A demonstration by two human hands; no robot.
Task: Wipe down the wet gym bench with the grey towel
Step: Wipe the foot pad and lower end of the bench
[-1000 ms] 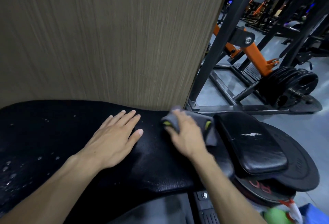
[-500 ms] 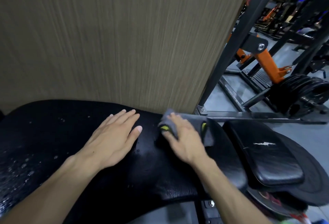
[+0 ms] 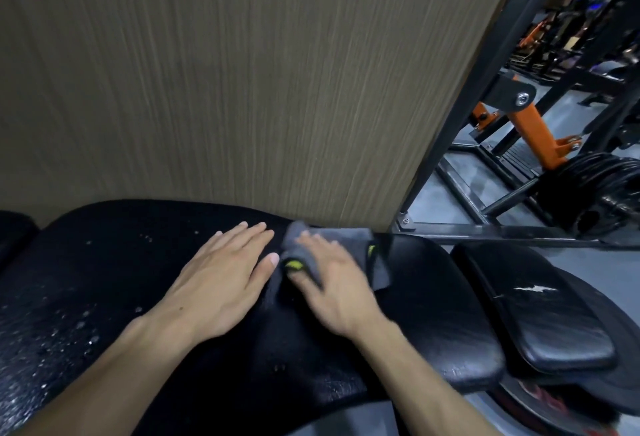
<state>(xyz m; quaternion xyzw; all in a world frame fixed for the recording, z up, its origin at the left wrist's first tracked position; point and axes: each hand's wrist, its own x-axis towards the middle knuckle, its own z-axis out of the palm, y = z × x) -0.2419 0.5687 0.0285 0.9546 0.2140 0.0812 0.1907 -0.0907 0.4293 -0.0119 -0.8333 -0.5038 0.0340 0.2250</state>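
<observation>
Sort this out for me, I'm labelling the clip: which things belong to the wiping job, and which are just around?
Job: towel, bench, right hand pressing the towel, left hand flat on the bench.

Just around: small pad, weight plates, orange arm, wood panel.

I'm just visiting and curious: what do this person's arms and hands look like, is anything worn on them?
Both forearms are bare as far as the picture shows: no sleeves, gloves, watch or rings in view. The left hand has short, plain nails. The right hand is blurred, so fine detail cannot be told.
</observation>
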